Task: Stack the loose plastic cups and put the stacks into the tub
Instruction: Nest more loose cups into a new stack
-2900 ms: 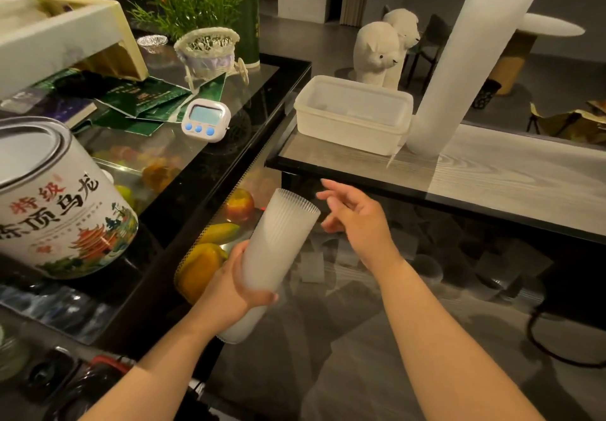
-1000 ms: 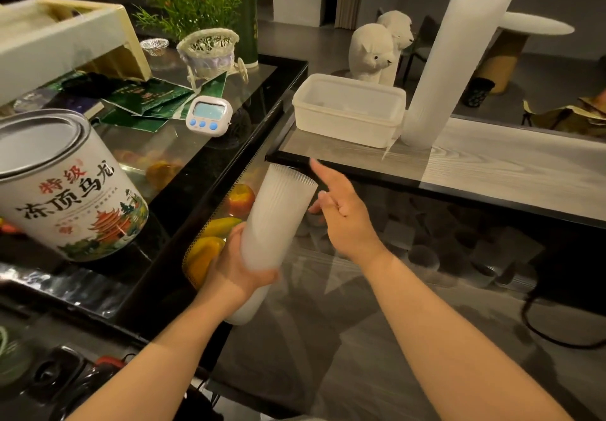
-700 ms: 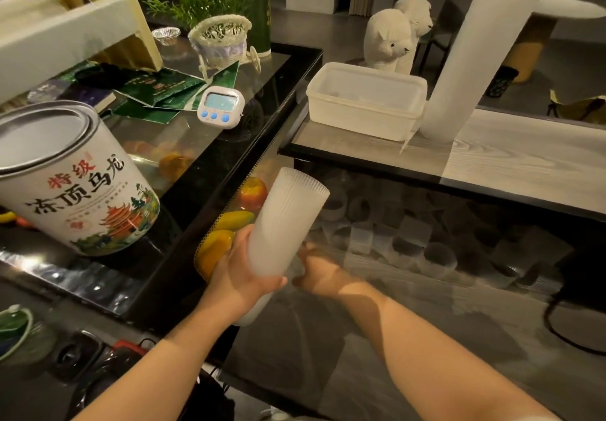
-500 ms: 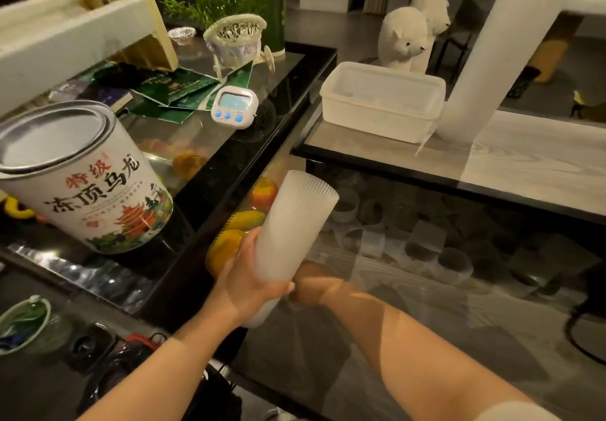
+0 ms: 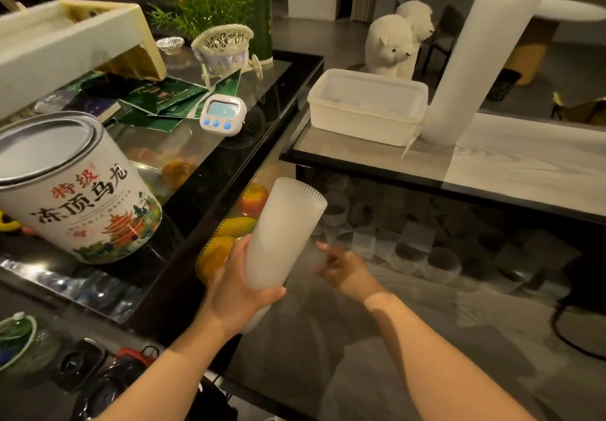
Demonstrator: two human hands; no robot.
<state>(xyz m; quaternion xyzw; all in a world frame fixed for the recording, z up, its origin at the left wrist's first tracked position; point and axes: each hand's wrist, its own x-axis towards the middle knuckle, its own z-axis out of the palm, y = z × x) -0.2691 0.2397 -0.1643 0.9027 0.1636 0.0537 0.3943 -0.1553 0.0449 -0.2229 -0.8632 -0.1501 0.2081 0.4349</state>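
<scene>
While the left hand [image 5: 237, 292] clamps the cup stack [image 5: 282, 238], its open mouth tilted up-right, the nearer right hand [image 5: 344, 269] pinches what appears a blurred loose cup [image 5: 316, 258] just right of it.

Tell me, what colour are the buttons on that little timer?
Blue: three round buttons in a row under the screen of the white timer, seen in the head view.

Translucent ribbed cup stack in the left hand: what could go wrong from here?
1. The left hand grips the translucent ribbed cup stack near its bottom while it tilts; the upper cups could slide off.
2. The tall white cup stack leans on the wood-grain table right beside the white plastic tub; a bump while loading could topple it.
</scene>
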